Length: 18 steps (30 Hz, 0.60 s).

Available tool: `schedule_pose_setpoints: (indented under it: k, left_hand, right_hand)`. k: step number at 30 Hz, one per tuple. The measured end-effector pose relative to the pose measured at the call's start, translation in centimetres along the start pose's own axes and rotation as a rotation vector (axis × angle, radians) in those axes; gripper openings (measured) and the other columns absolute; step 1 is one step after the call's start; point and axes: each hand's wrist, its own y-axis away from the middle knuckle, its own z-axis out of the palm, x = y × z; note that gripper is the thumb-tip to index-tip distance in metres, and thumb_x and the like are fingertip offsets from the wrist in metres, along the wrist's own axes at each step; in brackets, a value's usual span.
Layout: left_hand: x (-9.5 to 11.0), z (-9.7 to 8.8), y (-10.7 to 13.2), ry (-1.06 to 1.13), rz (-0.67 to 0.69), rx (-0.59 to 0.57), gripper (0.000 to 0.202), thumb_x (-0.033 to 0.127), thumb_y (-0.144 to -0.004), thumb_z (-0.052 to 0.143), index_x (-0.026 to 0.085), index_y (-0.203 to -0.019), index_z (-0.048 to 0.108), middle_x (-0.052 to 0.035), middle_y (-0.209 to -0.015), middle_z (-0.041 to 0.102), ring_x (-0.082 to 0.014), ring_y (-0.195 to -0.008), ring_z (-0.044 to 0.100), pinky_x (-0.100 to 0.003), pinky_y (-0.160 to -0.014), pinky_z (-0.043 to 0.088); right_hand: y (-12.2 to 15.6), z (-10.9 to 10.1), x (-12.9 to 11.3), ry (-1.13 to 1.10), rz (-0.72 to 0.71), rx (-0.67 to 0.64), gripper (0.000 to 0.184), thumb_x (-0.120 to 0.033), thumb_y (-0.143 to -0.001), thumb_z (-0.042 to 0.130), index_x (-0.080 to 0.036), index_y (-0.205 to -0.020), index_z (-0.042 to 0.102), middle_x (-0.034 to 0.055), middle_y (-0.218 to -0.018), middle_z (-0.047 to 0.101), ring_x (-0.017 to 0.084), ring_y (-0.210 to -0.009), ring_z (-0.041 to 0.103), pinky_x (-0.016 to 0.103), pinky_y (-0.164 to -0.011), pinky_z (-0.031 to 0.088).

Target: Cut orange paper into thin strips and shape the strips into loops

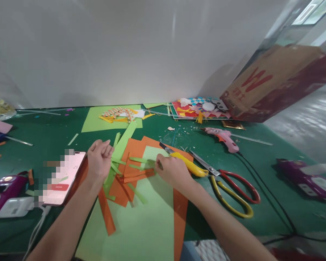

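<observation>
My left hand (99, 156) is raised beside the paper strips, its fingers curled in; whatever is inside them is hidden. My right hand (175, 169) is closed at the fingertips, at the right end of a thin green paper strip (139, 160). Just below that strip's end lie orange paper strips (138, 176). More green and orange strips cross each other between my hands. Under them are a light green paper sheet (152, 221) and orange paper (180, 217). A yellow-handled utility knife (190, 164) lies just beyond my right hand.
Scissors (222, 177) with red and yellow handles lie right of the knife. Farther right are a pink glue gun (222, 137), its cord, and a purple tool (306, 179). A phone (65, 179) is at left. A paper bag (277, 83) and paper crafts (198, 108) stand at the back.
</observation>
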Motion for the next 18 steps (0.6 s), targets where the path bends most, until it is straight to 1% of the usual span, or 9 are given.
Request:
schedule_pose_setpoints:
  k: [4, 7, 8, 10, 12, 14, 15, 16, 18]
  left_hand:
    - [0.2, -0.4, -0.5, -0.053, 0.026, 0.061, 0.052, 0.025, -0.074, 0.058, 0.017, -0.053, 0.011, 0.0094, -0.042, 0.011, -0.0053, -0.037, 0.016, -0.02, -0.043, 0.031]
    - [1.5, -0.8, -0.5, -0.131, 0.073, 0.088, 0.05, 0.024, -0.077, 0.056, 0.018, -0.052, 0.013, 0.0092, -0.043, 0.012, -0.0061, -0.038, 0.018, -0.021, -0.047, 0.035]
    - [2.0, -1.0, -0.5, -0.169, 0.089, 0.088, 0.05, 0.024, -0.077, 0.057, 0.018, -0.051, 0.014, 0.0091, -0.043, 0.014, -0.0063, -0.039, 0.019, -0.021, -0.049, 0.036]
    - [3.0, -1.4, -0.3, -0.346, 0.13, 0.052, 0.047, 0.025, -0.077, 0.06, 0.019, -0.049, 0.023, 0.008, -0.043, 0.025, -0.0076, -0.042, 0.028, -0.023, -0.054, 0.038]
    - [3.5, -2.0, -0.1, -0.519, 0.15, 0.01, 0.035, 0.022, -0.071, 0.069, 0.02, -0.05, 0.041, 0.0057, -0.049, 0.04, -0.0096, -0.047, 0.034, -0.024, -0.055, 0.037]
    - [3.3, -2.9, 0.1, -1.028, 0.341, -0.1, 0.021, 0.026, -0.075, 0.064, 0.021, -0.06, 0.05, 0.002, -0.058, 0.051, -0.0148, -0.056, 0.045, -0.027, -0.056, 0.038]
    - [2.9, -3.4, 0.3, -1.172, 0.432, -0.193, 0.013, 0.024, -0.078, 0.059, 0.021, -0.067, 0.055, -0.0006, -0.064, 0.056, -0.0185, -0.063, 0.051, -0.03, -0.06, 0.041]
    - [2.5, -3.9, 0.5, -1.244, 0.523, -0.292, 0.009, 0.02, -0.081, 0.052, 0.02, -0.074, 0.059, -0.0038, -0.073, 0.061, -0.022, -0.073, 0.055, -0.033, -0.065, 0.044]
    - [1.6, -4.8, 1.2, -1.311, 0.648, -0.492, 0.023, 0.01, -0.083, 0.041, 0.018, -0.088, 0.063, -0.0092, -0.094, 0.066, -0.026, -0.095, 0.057, -0.039, -0.081, 0.047]
  right_hand:
    - [0.0, 0.1, -0.1, 0.048, 0.02, 0.024, 0.012, -0.014, -0.084, 0.048, -0.015, -0.085, 0.06, 0.0096, -0.068, 0.068, 0.022, -0.059, 0.063, 0.027, -0.047, 0.02]
    - [-0.1, 0.4, -0.1, 0.046, -0.016, 0.094, 0.016, -0.012, -0.085, 0.045, -0.016, -0.088, 0.061, 0.0113, -0.083, 0.069, 0.023, -0.074, 0.064, 0.028, -0.05, 0.028]
    - [-0.1, 0.7, -0.1, 0.038, -0.064, 0.139, 0.017, -0.012, -0.086, 0.045, -0.016, -0.088, 0.061, 0.0117, -0.088, 0.068, 0.023, -0.08, 0.062, 0.028, -0.053, 0.032]
    - [-0.2, 1.3, 0.0, 0.009, -0.252, 0.283, 0.017, -0.012, -0.085, 0.046, -0.016, -0.085, 0.063, 0.0109, -0.086, 0.066, 0.024, -0.083, 0.059, 0.03, -0.061, 0.038]
    - [-0.2, 2.0, 0.1, -0.027, -0.4, 0.369, 0.018, -0.011, -0.084, 0.047, -0.016, -0.087, 0.064, 0.0091, -0.083, 0.064, 0.023, -0.081, 0.057, 0.032, -0.066, 0.041]
    - [-0.2, 2.6, 0.1, -0.061, -0.466, 0.398, 0.02, -0.01, -0.085, 0.046, -0.015, -0.089, 0.065, 0.0088, -0.083, 0.063, 0.023, -0.081, 0.055, 0.033, -0.068, 0.043]
    - [-0.2, 2.7, 0.1, -0.081, -0.481, 0.403, 0.021, -0.01, -0.086, 0.045, -0.015, -0.089, 0.065, 0.0092, -0.084, 0.063, 0.023, -0.081, 0.054, 0.033, -0.07, 0.044]
    - [-0.2, 2.9, 0.1, -0.102, -0.491, 0.406, 0.022, -0.01, -0.087, 0.044, -0.015, -0.089, 0.065, 0.0096, -0.084, 0.062, 0.023, -0.082, 0.054, 0.034, -0.071, 0.045]
    - [-0.2, 3.0, 0.2, -0.141, -0.503, 0.41, 0.023, -0.011, -0.088, 0.043, -0.016, -0.088, 0.066, 0.0098, -0.084, 0.062, 0.023, -0.083, 0.053, 0.034, -0.072, 0.045]
